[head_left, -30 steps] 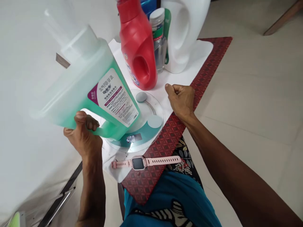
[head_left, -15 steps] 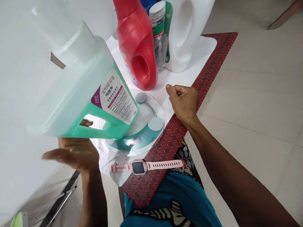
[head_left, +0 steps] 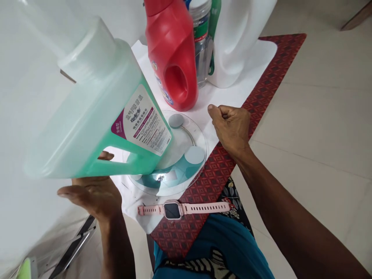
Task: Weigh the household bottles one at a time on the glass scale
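A large translucent bottle of green liquid (head_left: pixel 136 155) with a white cap (head_left: pixel 84 50) and a printed label stands on a round glass scale (head_left: pixel 174 182). My left hand (head_left: pixel 99 197) is beside the bottle's handle, thumb stretched out, with fingertips showing through the handle opening. The bottle hides most of its fingers; whether they touch the handle I cannot tell. My right hand (head_left: pixel 232 128) is a closed fist over the table's right edge, right of the scale, with nothing visible in it. A pink-strapped smartwatch (head_left: pixel 172 210) lies in front of the scale.
A red bottle (head_left: pixel 174 50), a clear jar with a white lid (head_left: pixel 200 50) and a white jug (head_left: pixel 229 58) stand behind the scale. White paper (head_left: pixel 258 58) partly covers the red patterned tabletop (head_left: pixel 279 73). A wall (head_left: pixel 17 97) rises at left; tiled floor (head_left: pixel 319 135) lies right.
The view has shifted slightly, so the table things sit a little farther right. The bottle stays on the scale. Both hands keep nearly the same pose.
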### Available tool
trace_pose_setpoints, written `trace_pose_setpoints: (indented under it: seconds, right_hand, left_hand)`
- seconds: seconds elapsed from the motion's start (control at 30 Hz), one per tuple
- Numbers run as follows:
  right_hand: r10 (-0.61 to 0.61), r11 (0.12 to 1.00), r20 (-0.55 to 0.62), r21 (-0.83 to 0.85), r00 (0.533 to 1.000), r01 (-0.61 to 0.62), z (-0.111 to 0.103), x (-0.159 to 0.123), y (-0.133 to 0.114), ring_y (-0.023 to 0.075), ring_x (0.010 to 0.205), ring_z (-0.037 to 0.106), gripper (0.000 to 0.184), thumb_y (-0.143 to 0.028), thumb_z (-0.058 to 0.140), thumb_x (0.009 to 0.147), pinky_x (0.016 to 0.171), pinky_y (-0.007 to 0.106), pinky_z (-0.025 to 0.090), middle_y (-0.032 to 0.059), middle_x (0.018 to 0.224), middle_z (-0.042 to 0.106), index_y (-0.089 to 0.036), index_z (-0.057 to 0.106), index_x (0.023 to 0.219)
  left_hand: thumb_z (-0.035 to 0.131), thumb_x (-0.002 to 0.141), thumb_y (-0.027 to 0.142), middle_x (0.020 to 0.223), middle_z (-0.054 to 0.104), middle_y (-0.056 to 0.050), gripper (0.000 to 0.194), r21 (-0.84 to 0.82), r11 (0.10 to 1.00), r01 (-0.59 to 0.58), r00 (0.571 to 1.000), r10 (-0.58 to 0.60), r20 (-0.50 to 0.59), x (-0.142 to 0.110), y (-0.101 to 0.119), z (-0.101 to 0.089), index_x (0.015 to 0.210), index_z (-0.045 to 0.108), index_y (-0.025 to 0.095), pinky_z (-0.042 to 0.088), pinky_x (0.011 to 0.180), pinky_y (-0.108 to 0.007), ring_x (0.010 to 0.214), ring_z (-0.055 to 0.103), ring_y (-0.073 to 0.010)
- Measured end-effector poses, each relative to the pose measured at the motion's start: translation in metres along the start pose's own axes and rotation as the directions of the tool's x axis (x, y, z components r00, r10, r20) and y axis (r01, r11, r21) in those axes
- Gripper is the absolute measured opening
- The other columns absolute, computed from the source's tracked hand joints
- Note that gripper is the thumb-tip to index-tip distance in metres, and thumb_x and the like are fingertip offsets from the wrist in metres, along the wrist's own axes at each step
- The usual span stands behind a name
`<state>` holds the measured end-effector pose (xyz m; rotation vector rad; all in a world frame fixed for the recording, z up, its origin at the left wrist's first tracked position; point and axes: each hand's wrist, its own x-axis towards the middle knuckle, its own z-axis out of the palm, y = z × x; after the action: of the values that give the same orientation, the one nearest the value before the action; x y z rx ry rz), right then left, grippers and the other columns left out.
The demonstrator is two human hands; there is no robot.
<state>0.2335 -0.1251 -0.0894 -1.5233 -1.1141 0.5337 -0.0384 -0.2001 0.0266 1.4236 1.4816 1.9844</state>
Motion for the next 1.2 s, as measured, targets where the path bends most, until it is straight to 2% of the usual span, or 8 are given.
trace_pose_setpoints:
  seconds: [0.1, 0.2, 0.27, 0.47, 0.67, 0.83, 1.03, 1.2]
  right_hand:
    - [0.003, 1.000, 0.005, 0.018, 1.000, -0.003, 0.000, 0.001, -0.001, 0.0117, 0.055, 0.027, 0.063, -0.051, 0.063, 0.105, 0.058, 0.034, 0.024, -0.0041, 0.055, 0.028, -0.026, 0.029, 0.057]
    - [0.000, 1.000, 0.008, 0.030, 1.000, 0.000, -0.001, 0.001, -0.002, 0.0114, 0.056, 0.025, 0.064, -0.054, 0.062, 0.104, 0.058, 0.034, 0.023, -0.0046, 0.056, 0.024, -0.026, 0.028, 0.058]
    - [-0.003, 0.999, 0.008, 0.050, 1.000, 0.002, -0.002, 0.002, -0.002, 0.0110, 0.056, 0.025, 0.064, -0.056, 0.061, 0.103, 0.058, 0.034, 0.023, -0.0049, 0.056, 0.023, -0.027, 0.027, 0.058]
    - [0.006, 0.998, 0.013, 0.066, 1.000, -0.007, 0.000, 0.005, 0.000, 0.0098, 0.055, 0.025, 0.059, -0.057, 0.057, 0.099, 0.058, 0.033, 0.022, -0.0050, 0.058, 0.022, -0.027, 0.026, 0.058]
    - [0.016, 0.999, 0.035, 0.040, 0.999, -0.017, -0.001, 0.006, -0.001, 0.0100, 0.054, 0.026, 0.058, -0.058, 0.053, 0.099, 0.058, 0.033, 0.022, -0.0051, 0.056, 0.023, -0.026, 0.026, 0.058]
    - [0.013, 0.999, 0.053, 0.033, 0.999, -0.015, -0.002, 0.006, 0.001, 0.0103, 0.055, 0.024, 0.058, -0.059, 0.051, 0.100, 0.057, 0.032, 0.021, -0.0057, 0.057, 0.023, -0.026, 0.025, 0.060]
    - [0.017, 1.000, 0.063, 0.007, 0.998, -0.018, -0.001, 0.006, 0.005, 0.0106, 0.054, 0.025, 0.059, -0.061, 0.050, 0.101, 0.055, 0.031, 0.021, -0.0061, 0.056, 0.023, -0.026, 0.025, 0.061]
    - [0.042, 0.999, 0.085, -0.019, 0.995, -0.041, -0.001, 0.005, 0.005, 0.0108, 0.055, 0.026, 0.059, -0.062, 0.051, 0.102, 0.056, 0.031, 0.022, -0.0061, 0.057, 0.024, -0.026, 0.026, 0.061]
  left_hand:
    - [0.065, 0.093, 0.086, 0.069, 0.056, -0.003, 0.067, -0.018, 1.000, -0.007, 1.000, 0.007, 0.023, 0.001, 0.012, 0.017, 0.069, 0.061, 0.025, 0.046, 0.050, -0.038, 0.059, 0.057, -0.0225]
    - [0.082, 0.069, 0.096, 0.056, 0.031, 0.003, 0.083, -0.089, 0.991, 0.102, 0.995, -0.100, 0.027, 0.010, 0.018, 0.026, 0.059, 0.043, 0.023, 0.025, 0.041, -0.033, 0.045, 0.031, -0.0134]
    - [0.086, 0.060, 0.097, 0.056, 0.025, 0.005, 0.090, -0.117, 0.982, 0.146, 0.989, -0.146, 0.009, 0.022, 0.021, 0.030, 0.061, 0.034, 0.023, 0.020, 0.041, -0.031, 0.044, 0.026, -0.0100]
    - [0.080, 0.085, 0.079, 0.069, 0.034, 0.007, 0.063, -0.203, 0.978, 0.042, 0.993, -0.063, -0.096, 0.083, 0.023, 0.060, 0.084, 0.048, 0.025, 0.023, 0.043, -0.027, 0.050, 0.029, -0.0090]
    - [0.075, 0.075, 0.084, 0.060, 0.032, 0.006, 0.070, -0.096, 0.994, -0.046, 0.983, 0.027, -0.183, 0.151, -0.019, 0.129, 0.068, 0.036, 0.026, 0.030, 0.045, -0.028, 0.053, 0.037, -0.0105]
    - [0.072, 0.075, 0.081, 0.064, 0.032, 0.008, 0.065, -0.115, 0.992, 0.047, 0.975, -0.070, -0.209, 0.189, -0.066, 0.186, 0.077, 0.036, 0.028, 0.027, 0.048, -0.029, 0.055, 0.035, -0.0098]
    - [0.058, 0.088, 0.091, 0.064, 0.023, 0.008, 0.070, -0.110, 0.990, 0.084, 0.991, -0.095, -0.098, 0.208, -0.096, 0.242, 0.079, 0.024, 0.030, 0.025, 0.052, -0.032, 0.056, 0.031, -0.0098]
    - [0.056, 0.100, 0.081, 0.061, 0.026, 0.007, 0.069, -0.178, 0.974, 0.142, 0.982, -0.161, -0.094, 0.206, -0.112, 0.278, 0.074, 0.020, 0.029, 0.025, 0.054, -0.031, 0.056, 0.028, -0.0070]
